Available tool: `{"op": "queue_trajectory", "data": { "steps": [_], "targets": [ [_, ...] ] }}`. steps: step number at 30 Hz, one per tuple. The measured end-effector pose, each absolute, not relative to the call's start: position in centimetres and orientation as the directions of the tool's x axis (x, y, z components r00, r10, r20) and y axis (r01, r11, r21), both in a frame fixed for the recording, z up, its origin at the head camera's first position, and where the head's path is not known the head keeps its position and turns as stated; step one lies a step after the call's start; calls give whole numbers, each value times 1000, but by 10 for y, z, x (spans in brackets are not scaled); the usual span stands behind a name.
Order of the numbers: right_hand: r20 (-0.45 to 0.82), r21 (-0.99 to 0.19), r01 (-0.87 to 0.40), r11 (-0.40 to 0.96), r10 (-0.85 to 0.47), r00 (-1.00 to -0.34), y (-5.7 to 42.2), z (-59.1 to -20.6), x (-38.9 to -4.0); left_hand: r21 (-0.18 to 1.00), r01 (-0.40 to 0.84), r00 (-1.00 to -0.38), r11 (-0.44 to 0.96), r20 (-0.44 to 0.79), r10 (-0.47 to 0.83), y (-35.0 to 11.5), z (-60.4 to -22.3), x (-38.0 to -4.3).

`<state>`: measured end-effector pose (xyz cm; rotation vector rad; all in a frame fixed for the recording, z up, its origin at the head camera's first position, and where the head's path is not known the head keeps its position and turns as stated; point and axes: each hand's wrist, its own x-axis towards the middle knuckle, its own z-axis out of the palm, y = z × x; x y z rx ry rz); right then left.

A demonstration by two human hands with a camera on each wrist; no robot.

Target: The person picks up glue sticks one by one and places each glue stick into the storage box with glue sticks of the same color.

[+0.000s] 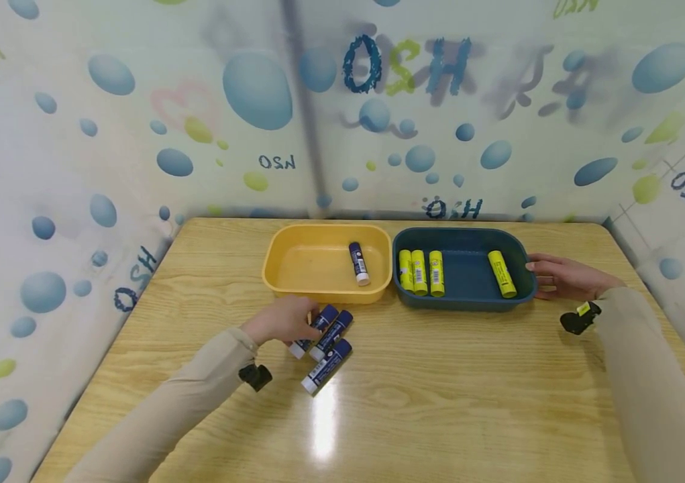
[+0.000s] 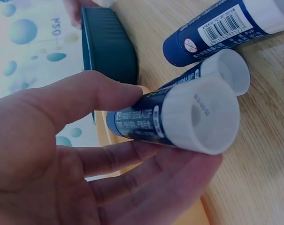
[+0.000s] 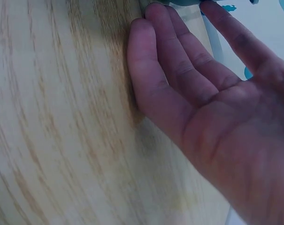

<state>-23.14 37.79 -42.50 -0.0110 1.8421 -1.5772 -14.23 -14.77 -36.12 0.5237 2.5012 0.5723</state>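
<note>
My left hand (image 1: 284, 318) pinches a blue glue stick (image 2: 149, 116) with a white end between thumb and fingers, just in front of the yellow tray (image 1: 294, 295). Close beside it on the table lie a second blue glue stick (image 1: 333, 335) and a third blue glue stick (image 1: 327, 366). Another blue glue stick (image 1: 358, 263) is inside the yellow tray, toward its right. At the right end of the dark teal tray (image 1: 463, 303), my right hand (image 1: 568, 276) rests with its fingertips against the outer wall. Its fingers are nearly straight and hold nothing.
Inside the teal tray, several yellow glue sticks stand apart: a group at the left, including one yellow glue stick (image 1: 436, 274), and a lone yellow glue stick (image 1: 502, 274) at the right. Both trays sit side by side near the wooden table's (image 1: 439, 402) back edge, before a patterned wall covering (image 1: 342, 147).
</note>
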Motion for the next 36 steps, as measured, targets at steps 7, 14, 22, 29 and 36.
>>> {"op": "queue_trajectory", "data": {
  "steps": [7, 14, 22, 29, 36],
  "targets": [
    [-495, -869, 435, 236, -447, -745, 381, -425, -231, 478, 261, -779, 839, -409, 475, -145, -356, -146],
    [-507, -859, 466, 213, -483, -714, 383, -424, -232, 452, 257, -789, 854, -412, 455, -143, -351, -151],
    [-502, -861, 463, 210, -490, -712, 384, -426, -233, 468, 213, -804, 858, -415, 426, -140, -340, -164],
    [-496, -866, 453, 212, -480, -723, 382, -426, -232, 499, 166, -820, 851, -409, 400, -138, -329, -188],
    [-512, -859, 451, 243, -449, -733, 379, -425, -232, 493, 75, -835, 867, -444, 325, -136, -326, -211]
  ]
}}
